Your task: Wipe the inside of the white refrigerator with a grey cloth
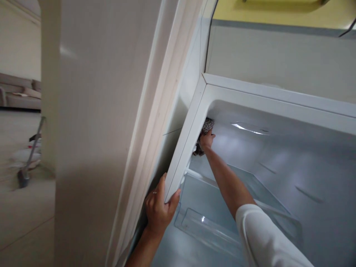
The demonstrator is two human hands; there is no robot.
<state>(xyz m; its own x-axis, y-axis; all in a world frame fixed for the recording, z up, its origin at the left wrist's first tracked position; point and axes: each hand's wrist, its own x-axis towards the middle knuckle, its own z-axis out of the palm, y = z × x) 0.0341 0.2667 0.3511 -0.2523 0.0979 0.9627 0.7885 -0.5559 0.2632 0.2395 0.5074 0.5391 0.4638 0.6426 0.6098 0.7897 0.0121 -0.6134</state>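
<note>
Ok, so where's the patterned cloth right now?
In the head view, just right of centre, the cloth is in the right hand inside the fridge, up at its left side, left of the light.

Pretty dim and greyish overall, kinda flat. Blown out to white at the thin strip of lamp [250, 128] in the top of the fridge [278, 105], with hazy reflections on the liner [236, 146] and a tiny hot spot on the clear bin [211, 223]. Gets really dark down the fridge's left side, bit murky around the patterned cloth [208, 126] too. Smeary on the big pale panel [97, 111], faint glare streak included. Soft back at the sofa [20, 100] and broom [23, 178]. Looks wide-angle, stretched toward the borders.
</note>
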